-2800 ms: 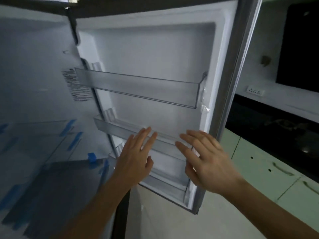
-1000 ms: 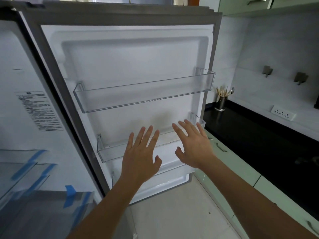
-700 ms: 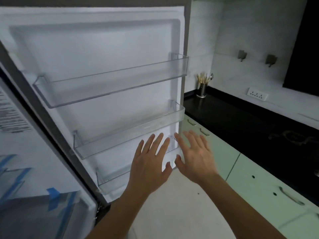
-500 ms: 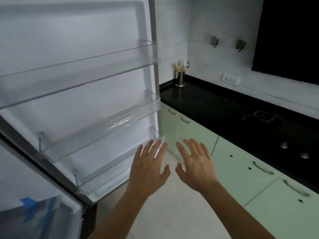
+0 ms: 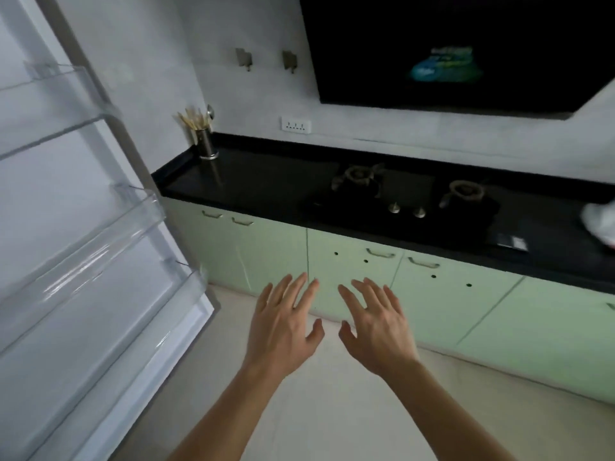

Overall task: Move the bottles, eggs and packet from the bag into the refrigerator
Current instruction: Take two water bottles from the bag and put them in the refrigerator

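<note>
- My left hand (image 5: 283,331) is stretched out in front of me, back up, with the fingers straight and fanned. The grip is wide, with nothing in it.
- My right hand (image 5: 376,331) is just beside it, the thumbs near each other but apart. Its grip is just as wide and carries nothing.
- Both hands hang over the pale floor (image 5: 332,410), in front of the green cabinets (image 5: 449,301), and touch neither.
- The refrigerator door (image 5: 66,294) stands open at the left with its inner side toward me. Clear door shelves (image 5: 100,247) run across it, one above another.
- On the far side a black tabletop (image 5: 266,184) runs left to right over the cabinets, and a stove (image 5: 399,207) with two burners sits on it.
- The white bag (image 5: 600,224) lies on the tabletop at the far right, cut off by the edge of my view — well apart from both hands. I cannot tell what it holds.
- A metal utensil holder (image 5: 204,143) stands at the tabletop's left far corner, near the refrigerator door.
- A wall socket (image 5: 296,125) sits on the wall to the holder's right, and a black panel (image 5: 466,51) fills the wall above the stove.
</note>
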Action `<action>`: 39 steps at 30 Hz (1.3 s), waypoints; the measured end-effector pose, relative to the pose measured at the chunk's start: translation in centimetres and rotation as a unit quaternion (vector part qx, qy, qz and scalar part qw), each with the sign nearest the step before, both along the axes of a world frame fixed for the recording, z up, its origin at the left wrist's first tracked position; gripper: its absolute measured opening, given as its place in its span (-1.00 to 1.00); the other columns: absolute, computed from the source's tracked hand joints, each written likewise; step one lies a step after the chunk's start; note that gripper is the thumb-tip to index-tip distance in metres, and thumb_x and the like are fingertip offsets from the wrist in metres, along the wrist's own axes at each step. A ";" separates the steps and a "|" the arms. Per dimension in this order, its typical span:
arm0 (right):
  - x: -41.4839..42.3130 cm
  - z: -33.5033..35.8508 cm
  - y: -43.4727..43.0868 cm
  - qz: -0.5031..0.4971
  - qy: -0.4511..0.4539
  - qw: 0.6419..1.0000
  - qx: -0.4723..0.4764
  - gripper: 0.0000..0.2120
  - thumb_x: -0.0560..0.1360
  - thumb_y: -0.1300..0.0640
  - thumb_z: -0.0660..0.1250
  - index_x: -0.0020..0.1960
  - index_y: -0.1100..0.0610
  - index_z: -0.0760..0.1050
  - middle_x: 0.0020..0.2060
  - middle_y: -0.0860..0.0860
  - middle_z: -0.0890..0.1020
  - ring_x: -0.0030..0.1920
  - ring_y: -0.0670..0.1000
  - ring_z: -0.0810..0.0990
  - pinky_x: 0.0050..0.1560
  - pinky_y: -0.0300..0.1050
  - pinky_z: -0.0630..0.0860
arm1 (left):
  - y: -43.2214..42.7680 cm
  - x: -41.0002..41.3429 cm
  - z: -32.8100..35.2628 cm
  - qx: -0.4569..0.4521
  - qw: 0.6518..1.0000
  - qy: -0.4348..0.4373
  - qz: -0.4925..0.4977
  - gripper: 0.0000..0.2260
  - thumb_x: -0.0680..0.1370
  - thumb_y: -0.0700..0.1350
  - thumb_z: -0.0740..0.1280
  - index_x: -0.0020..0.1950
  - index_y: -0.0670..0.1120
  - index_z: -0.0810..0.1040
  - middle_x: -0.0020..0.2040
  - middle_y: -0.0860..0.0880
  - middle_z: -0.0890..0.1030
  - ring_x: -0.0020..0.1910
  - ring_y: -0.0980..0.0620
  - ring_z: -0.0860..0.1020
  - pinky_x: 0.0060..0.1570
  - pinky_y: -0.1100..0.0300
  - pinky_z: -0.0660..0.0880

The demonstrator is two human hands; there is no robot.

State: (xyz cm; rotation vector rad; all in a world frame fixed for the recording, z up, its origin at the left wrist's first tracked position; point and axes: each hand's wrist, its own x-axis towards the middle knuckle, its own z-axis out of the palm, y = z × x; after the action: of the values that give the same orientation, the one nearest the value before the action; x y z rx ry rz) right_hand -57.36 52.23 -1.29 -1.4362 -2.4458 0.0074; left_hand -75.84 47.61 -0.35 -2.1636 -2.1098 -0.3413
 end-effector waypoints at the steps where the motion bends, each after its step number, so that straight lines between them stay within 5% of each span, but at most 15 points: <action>1: 0.6 0.1 -0.6 -0.022 0.002 1.000 -0.003 -0.43 0.42 -0.02 0.36 0.41 0.04 0.41 0.34 0.09 0.52 0.42 0.16 0.42 0.41 0.23 0.38 | 0.2 0.4 -0.1 -0.001 1.000 -0.001 -0.020 -0.40 0.52 0.20 0.11 0.54 0.02 0.28 0.52 -0.01 0.38 0.48 -0.08 0.35 0.46 -0.10 0.31; 24: 15.2 -1.5 -17.4 -0.408 -0.010 0.912 -0.025 -0.43 0.44 -0.06 0.34 0.43 0.03 0.42 0.34 0.09 0.53 0.40 0.15 0.43 0.41 0.21 0.37 | -2.5 17.1 -2.6 -0.038 0.926 -0.061 -0.372 -0.44 0.50 0.16 0.20 0.47 0.00 0.40 0.44 -0.01 0.47 0.42 -0.07 0.41 0.38 -0.10 0.37; 39: 34.6 -1.8 -16.5 -0.501 0.026 0.865 -0.021 -0.41 0.43 -0.05 0.36 0.44 0.04 0.40 0.35 0.12 0.52 0.41 0.17 0.43 0.43 0.18 0.34 | 1.0 38.6 -2.6 -0.048 0.890 -0.008 -0.454 -0.42 0.49 0.18 0.17 0.49 0.02 0.38 0.44 -0.01 0.47 0.42 -0.06 0.40 0.41 -0.07 0.33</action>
State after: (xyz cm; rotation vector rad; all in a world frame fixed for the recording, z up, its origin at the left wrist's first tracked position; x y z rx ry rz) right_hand -22.76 35.70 -3.10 -2.4871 -1.3896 -0.1229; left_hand -37.20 48.65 -2.98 -3.0680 -0.9711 -0.3070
